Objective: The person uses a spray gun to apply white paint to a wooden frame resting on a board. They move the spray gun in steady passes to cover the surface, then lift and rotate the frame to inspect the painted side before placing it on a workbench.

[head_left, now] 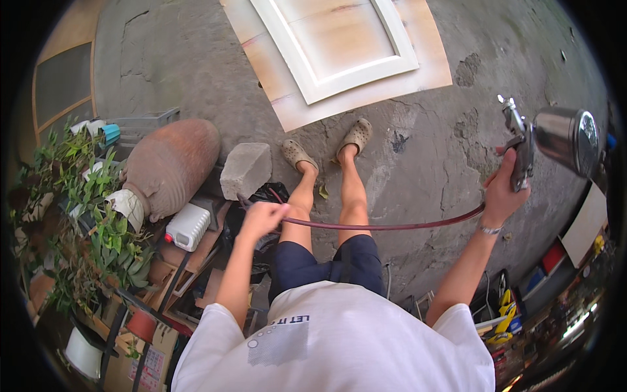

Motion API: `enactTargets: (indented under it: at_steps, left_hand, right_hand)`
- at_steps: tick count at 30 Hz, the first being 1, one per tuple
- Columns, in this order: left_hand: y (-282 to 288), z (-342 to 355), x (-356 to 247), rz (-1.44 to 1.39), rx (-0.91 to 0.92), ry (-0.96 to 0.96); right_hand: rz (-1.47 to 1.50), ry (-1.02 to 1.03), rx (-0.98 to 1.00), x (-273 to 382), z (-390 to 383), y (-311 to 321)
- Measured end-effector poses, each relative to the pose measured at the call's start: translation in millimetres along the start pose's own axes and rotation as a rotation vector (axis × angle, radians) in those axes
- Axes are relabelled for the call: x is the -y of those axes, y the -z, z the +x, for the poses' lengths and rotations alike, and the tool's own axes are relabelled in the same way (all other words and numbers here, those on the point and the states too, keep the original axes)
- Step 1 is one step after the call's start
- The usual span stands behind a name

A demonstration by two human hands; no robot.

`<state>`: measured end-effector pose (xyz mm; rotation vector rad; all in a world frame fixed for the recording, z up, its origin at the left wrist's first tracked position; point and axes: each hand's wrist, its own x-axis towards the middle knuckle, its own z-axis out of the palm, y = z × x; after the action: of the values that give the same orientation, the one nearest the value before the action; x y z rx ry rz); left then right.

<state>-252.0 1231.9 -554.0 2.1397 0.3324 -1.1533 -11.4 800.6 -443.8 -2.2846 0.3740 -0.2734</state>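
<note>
My right hand, raised at the right, grips a silver spray gun with a metal cup on its side. A dark red hose runs from around that hand leftward to my left hand, whose fingers are closed on it in front of my left leg. Ahead of my feet a white rectangular frame lies flat on a paint-stained board on the concrete ground.
At left lie a large clay jar, a concrete block, a white plastic jug, potted plants, scrap wood and black bags. At right stand a pale panel and assorted tools among clutter.
</note>
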Motion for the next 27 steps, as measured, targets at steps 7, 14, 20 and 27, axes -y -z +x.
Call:
enactTargets:
  at_steps: [7,14,20,27]
  left_hand:
    - [35.7,-39.0,45.2,-0.265,-0.315,-0.077]
    - [38.5,-67.0,73.5,-0.272,-0.481,-0.134]
    - [51.8,-97.2,128.7,-0.322,-0.626,-0.081]
    - [66.3,-114.8,147.6,-0.283,-0.671,-0.1]
  right_hand:
    - [-0.159,-0.059,-0.113,-42.2,4.1,9.9]
    - [-0.135,-0.158,-0.056,-85.5,-41.9,-32.9]
    - [0.016,-0.114,0.112,-49.2,-122.9,-84.0]
    - [0.085,-0.021,0.296,7.9,-188.7,-111.0]
